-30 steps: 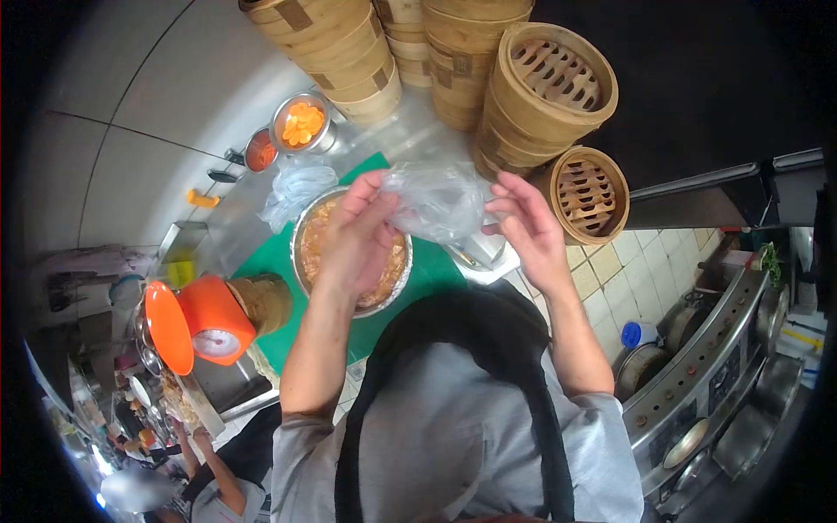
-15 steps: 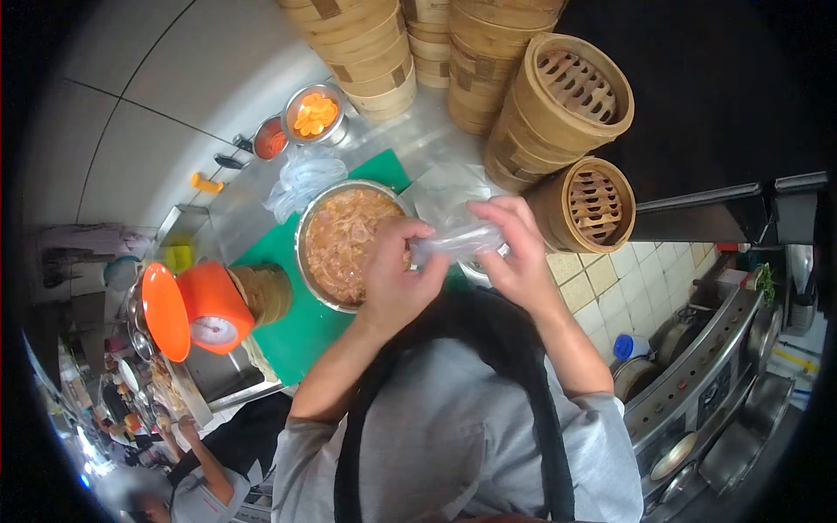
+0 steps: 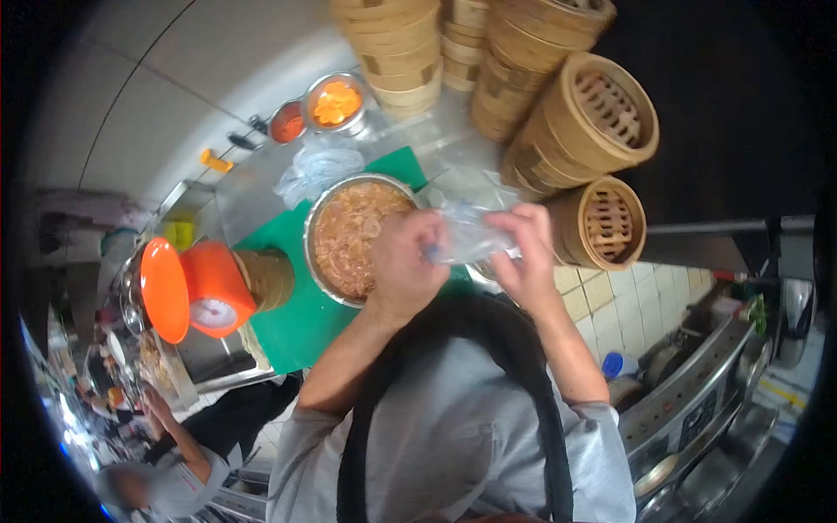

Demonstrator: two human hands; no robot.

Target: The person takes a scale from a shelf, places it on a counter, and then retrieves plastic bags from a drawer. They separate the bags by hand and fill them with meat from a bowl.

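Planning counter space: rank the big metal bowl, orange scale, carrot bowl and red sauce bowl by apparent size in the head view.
1. The big metal bowl and the orange scale: too alike to rank.
2. The carrot bowl.
3. The red sauce bowl, smallest.

Thin clear glossy plastic bag [image 3: 471,235]; shiny metal bowl [image 3: 316,228]; woven bamboo steamers [image 3: 602,122].
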